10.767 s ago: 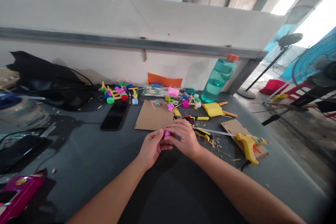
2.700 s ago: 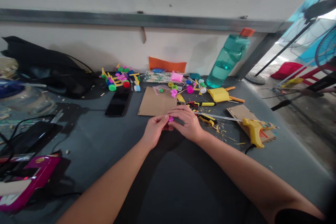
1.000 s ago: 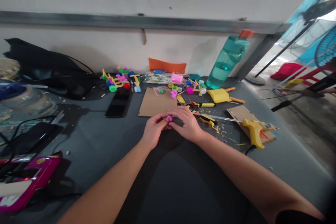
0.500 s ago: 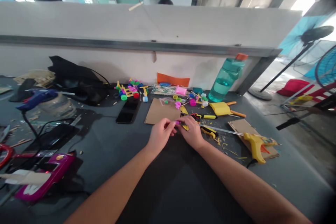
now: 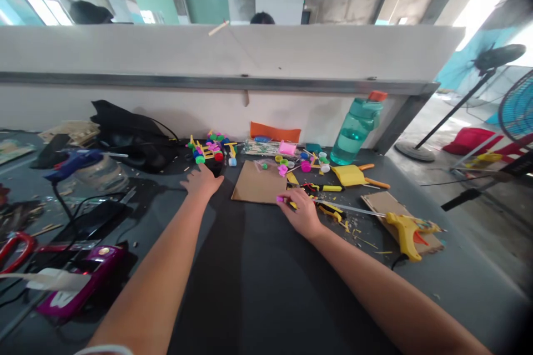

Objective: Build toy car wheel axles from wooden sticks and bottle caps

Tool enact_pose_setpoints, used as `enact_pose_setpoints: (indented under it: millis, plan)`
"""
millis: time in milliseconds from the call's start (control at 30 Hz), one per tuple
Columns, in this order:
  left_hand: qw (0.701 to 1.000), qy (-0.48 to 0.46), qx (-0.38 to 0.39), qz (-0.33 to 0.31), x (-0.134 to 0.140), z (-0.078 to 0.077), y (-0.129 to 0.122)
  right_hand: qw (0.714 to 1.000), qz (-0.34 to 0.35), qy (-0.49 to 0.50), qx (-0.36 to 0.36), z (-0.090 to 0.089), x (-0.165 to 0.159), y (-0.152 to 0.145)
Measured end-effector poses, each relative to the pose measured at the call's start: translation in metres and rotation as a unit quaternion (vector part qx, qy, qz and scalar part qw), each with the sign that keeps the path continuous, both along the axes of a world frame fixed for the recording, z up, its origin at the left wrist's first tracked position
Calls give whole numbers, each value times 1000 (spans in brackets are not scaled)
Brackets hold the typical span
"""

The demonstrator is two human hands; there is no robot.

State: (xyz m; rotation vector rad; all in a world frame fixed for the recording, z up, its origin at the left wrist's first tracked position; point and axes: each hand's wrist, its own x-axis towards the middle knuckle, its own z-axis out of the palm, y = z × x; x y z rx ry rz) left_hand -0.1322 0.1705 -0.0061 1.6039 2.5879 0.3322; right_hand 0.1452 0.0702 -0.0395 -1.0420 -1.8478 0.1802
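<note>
My left hand [image 5: 201, 182] is stretched out over the black phone [image 5: 215, 167], fingers spread, and covers most of it. Whether it touches the phone I cannot tell. Just past its fingertips lie small colourful assemblies of yellow sticks and bottle caps [image 5: 208, 151]. Between thumb and fingertips my right hand [image 5: 300, 212] pinches a small pink plastic piece [image 5: 280, 199], close to the front right corner of a brown cardboard sheet [image 5: 258, 183]. Behind the right hand lie a yellow-and-black cutter [image 5: 331, 188] and a yellow-handled tool [image 5: 331, 211], partly covered.
A yellow glue gun [image 5: 403, 230] rests on cardboard at the right. A teal water bottle [image 5: 352, 136] stands by the partition. Loose caps [image 5: 306, 166] and a yellow roll [image 5: 348, 175] lie at the back. At left are a blue glue gun [image 5: 79, 162] and a purple power strip [image 5: 85, 283].
My left hand has left the pink piece and reached forward and left to the phone, opening its fingers. The right hand stays nearly in place with the piece. The view has tilted slightly up.
</note>
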Motion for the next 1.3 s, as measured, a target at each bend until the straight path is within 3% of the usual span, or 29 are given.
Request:
enact_pose_setpoints:
  millis: [200,467,600,667,767,833,1000,1133,1200,1300]
  plan:
    - [997,35,58,24,11,-19,9,1000,5,0,-17,-1,0,1]
    - [996,64,55,43,9,-25,19,1000,19,-1,-21,0,-2,2]
    - [993,68,85,42,16,-22,5,999,23,0,-29,1,-4,2]
    - [985,109,136,1,33,-16,-10,999,26,1,-35,1,-4,2]
    - [963,130,187,-144,66,-6,-32,999,24,8,-41,1,-5,1]
    - [951,117,203,-204,81,-2,-41,999,18,17,-45,1,-4,0]
    - [947,77,210,-231,88,-6,-51,998,7,25,-52,0,-2,-1]
    - [927,26,193,-322,88,-8,-54,998,6,31,-54,1,-2,-1]
    - [932,28,191,-308,81,-4,-52,998,-1,33,-52,1,-2,0]
    - [965,76,188,-168,51,3,-45,998,-10,36,-51,1,0,0]
